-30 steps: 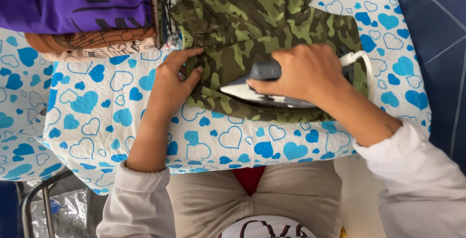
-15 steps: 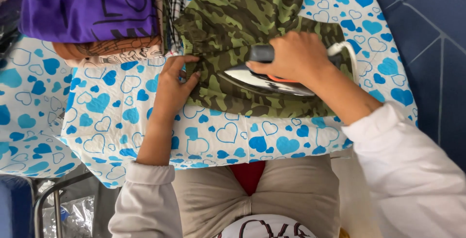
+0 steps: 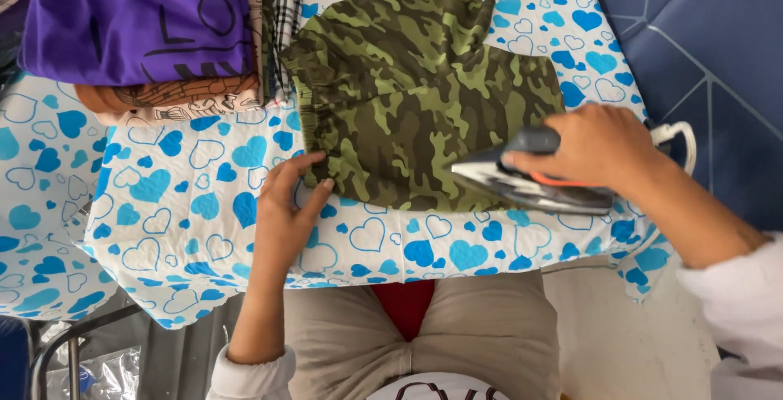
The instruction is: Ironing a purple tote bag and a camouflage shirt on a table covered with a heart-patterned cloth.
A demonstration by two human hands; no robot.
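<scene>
**Right hand clamped on iron, left hand pinning camo garment**

Right hand wrapped tight round the handle of the iron, fingers closed over it, soleplate flat on the lower right part of the camouflage garment. Left hand lies flat and spread, fingertips pressing the garment's lower left edge near the waistband, nothing pinched. Garment lies spread on the ironing board cover, white with blue hearts, occupying the upper middle of the board. Iron's white cord loops off past the right edge. Stack of folded clothes, purple piece on top, sits at the board's upper left, touching the garment's left side.

Step in hand, as I judge it: pressing the garment's near right portion while the other hand keeps the cloth taut. Next move likely calls for sliding the iron across the unpressed fabric toward the left, with the left fingertips kept clear of the soleplate and the cloth held smooth so no creases get pressed in. Cord needs slack.
</scene>
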